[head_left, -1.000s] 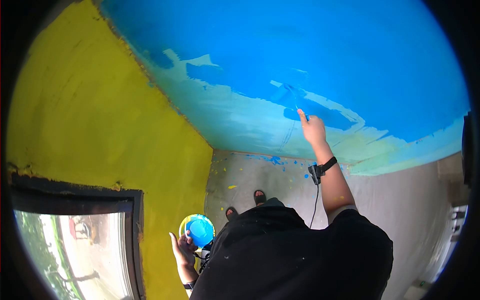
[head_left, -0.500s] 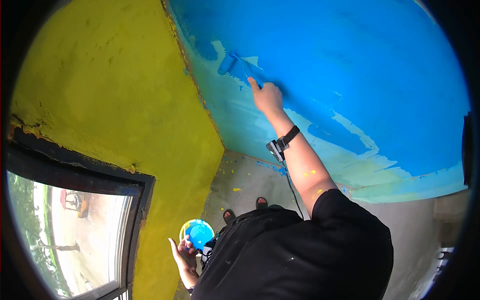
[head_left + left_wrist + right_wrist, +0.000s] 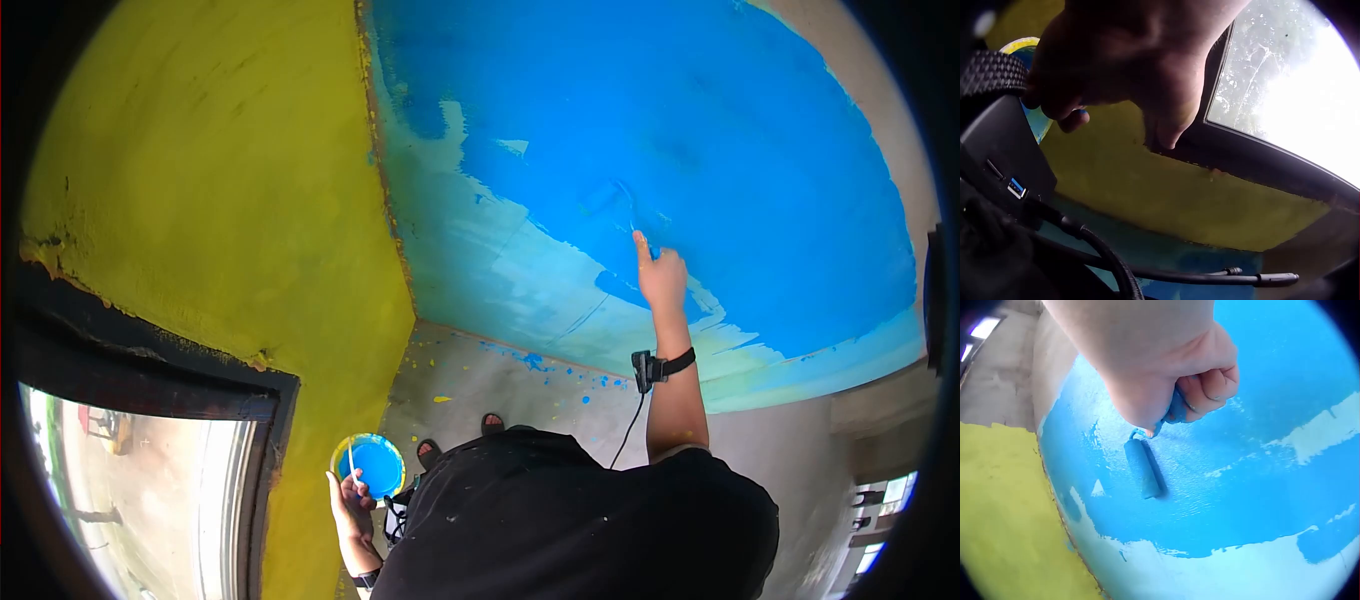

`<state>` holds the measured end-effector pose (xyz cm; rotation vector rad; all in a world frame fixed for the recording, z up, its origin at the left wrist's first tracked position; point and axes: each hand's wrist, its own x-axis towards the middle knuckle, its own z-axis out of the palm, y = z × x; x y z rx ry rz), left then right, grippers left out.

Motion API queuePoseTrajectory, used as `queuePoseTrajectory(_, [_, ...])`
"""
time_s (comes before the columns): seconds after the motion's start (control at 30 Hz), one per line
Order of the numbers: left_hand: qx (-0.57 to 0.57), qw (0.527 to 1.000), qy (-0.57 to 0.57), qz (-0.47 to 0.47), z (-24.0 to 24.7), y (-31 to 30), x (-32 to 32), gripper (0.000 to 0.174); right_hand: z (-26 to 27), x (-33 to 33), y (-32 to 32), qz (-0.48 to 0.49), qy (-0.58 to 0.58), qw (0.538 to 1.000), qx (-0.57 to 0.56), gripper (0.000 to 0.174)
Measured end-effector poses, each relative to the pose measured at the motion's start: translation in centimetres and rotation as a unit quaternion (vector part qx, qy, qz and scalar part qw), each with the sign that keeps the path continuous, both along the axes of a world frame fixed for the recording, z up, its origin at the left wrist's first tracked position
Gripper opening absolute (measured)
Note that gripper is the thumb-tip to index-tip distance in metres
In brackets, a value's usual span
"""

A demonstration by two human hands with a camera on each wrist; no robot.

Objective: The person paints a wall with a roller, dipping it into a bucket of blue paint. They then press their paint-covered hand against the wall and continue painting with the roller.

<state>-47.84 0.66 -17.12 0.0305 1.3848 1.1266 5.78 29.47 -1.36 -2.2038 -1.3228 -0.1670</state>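
Note:
My right hand grips the handle of a paint roller, the thumb stretched along it toward the wire frame. In the right wrist view the blue-coated roller lies against the wet blue wall, just past the thumb tip. Low at the left, my left hand holds a paint bucket by its white handle, fingers curled round it and thumb sticking out. Blue paint fills the inside of the bucket, whose rim has yellow smears. The left wrist view shows that hand from behind, with the bucket partly hidden.
A yellow wall meets the blue one at a rough corner. Pale green strips run along the blue wall's lower part. A dark-framed window is at lower left. Paint drops dot the grey floor by my feet.
The roller first went up left to the pale patch near the corner, then back right and down to mid-wall. Blue now covers more of that patch. My left hand keeps holding the bucket.

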Motion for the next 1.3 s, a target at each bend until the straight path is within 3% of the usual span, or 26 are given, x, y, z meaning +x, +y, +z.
queuePoseTrajectory(0.27, [0.043, 0.998, -0.020, 0.042, -0.9, -1.2, -1.8, 0.074, 3.1, -13.8, 11.6, 0.128, -0.060, 0.987, -0.071, 0.077])
queuePoseTrajectory(0.43, [0.013, 0.999, -0.022, 0.048, -1.5, -2.4, -1.6, 0.076, 4.7, -22.7, 15.8, 0.161, -0.019, 0.984, -0.069, 0.074])
queuePoseTrajectory(0.47, [0.015, 0.998, -0.036, 0.051, -1.6, -2.9, -1.7, 0.070, 4.5, -22.9, 15.9, 0.159, -0.029, 0.986, -0.053, 0.073])
queuePoseTrajectory(0.73, [-0.017, 0.995, -0.019, 0.093, -2.6, -4.6, -2.5, 0.066, 1.1, -15.0, 10.0, 0.077, -0.042, 0.996, 0.020, 0.080])
queuePoseTrajectory(0.8, [-0.019, 0.995, -0.016, 0.097, -2.1, -4.4, -2.5, 0.065, 0.2, -15.2, 9.6, 0.071, 0.030, 0.994, 0.081, 0.081])
queuePoseTrajectory(0.97, [0.010, 0.997, 0.010, 0.076, -2.9, -4.8, -3.0, 0.067, 2.5, -21.6, 15.4, 0.170, 0.101, 0.977, 0.082, 0.084])
queuePoseTrajectory(1.07, [0.021, 0.997, 0.007, 0.079, -2.6, -5.2, -2.9, 0.068, 2.9, -25.8, 18.8, 0.153, 0.120, 0.977, 0.089, 0.083])
queuePoseTrajectory(1.13, [0.023, 0.996, 0.010, 0.083, -2.0, -5.5, -2.6, 0.068, 2.2, -28.0, 19.2, 0.165, 0.206, 0.958, 0.111, 0.084])
queuePoseTrajectory(1.3, [0.033, 0.994, 0.006, 0.106, -1.1, -7.4, -2.3, 0.070, -6.8, -29.3, 16.9, 0.154, 0.313, 0.931, 0.110, 0.085])
